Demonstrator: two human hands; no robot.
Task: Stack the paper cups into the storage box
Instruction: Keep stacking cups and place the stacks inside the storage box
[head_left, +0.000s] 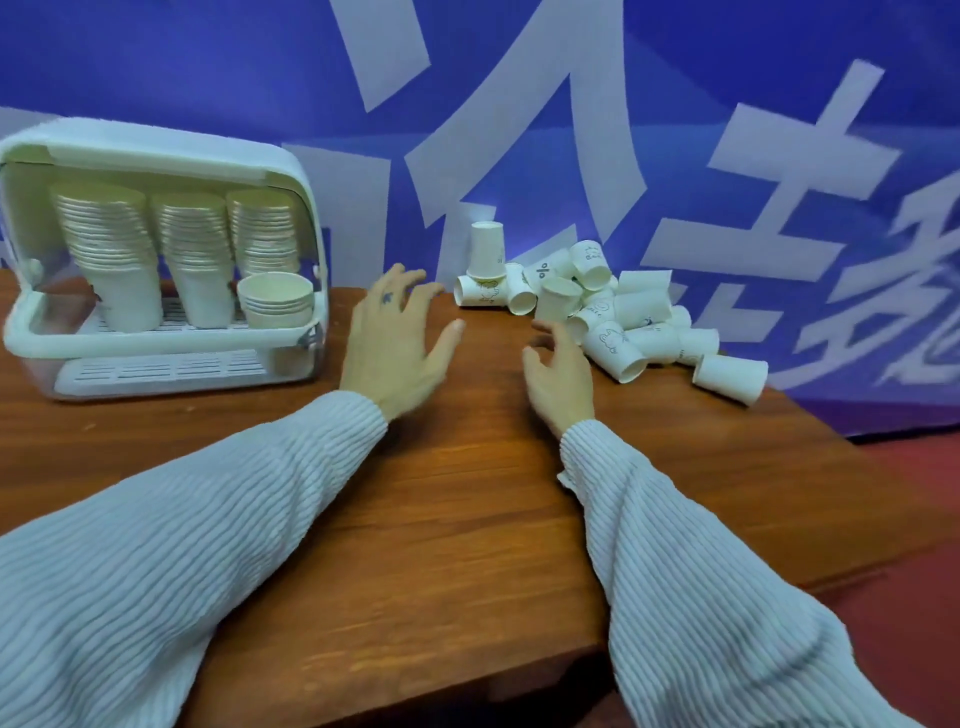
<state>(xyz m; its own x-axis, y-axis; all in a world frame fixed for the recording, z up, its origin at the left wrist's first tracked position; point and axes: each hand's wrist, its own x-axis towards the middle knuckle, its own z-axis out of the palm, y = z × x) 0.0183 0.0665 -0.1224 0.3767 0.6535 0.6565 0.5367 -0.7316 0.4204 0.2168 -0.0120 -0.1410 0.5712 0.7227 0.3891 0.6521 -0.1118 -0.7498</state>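
Paper cups (613, 317) heaped right, storage box (156, 343) left, both hands spread, empty.

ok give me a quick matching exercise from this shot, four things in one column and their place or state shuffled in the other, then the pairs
Things
1. storage box
2. short stack of cups
3. upside-down cup
4. left hand

Place or state
A. standing on a cup lying on its side, at the far left of the loose pile
B. open, fingers spread, holding nothing, above the table
C. at the left of the table, lid raised, three tall stacks inside
D. rims up, at the right end of the box's rack

Pairs: 1-C, 2-D, 3-A, 4-B
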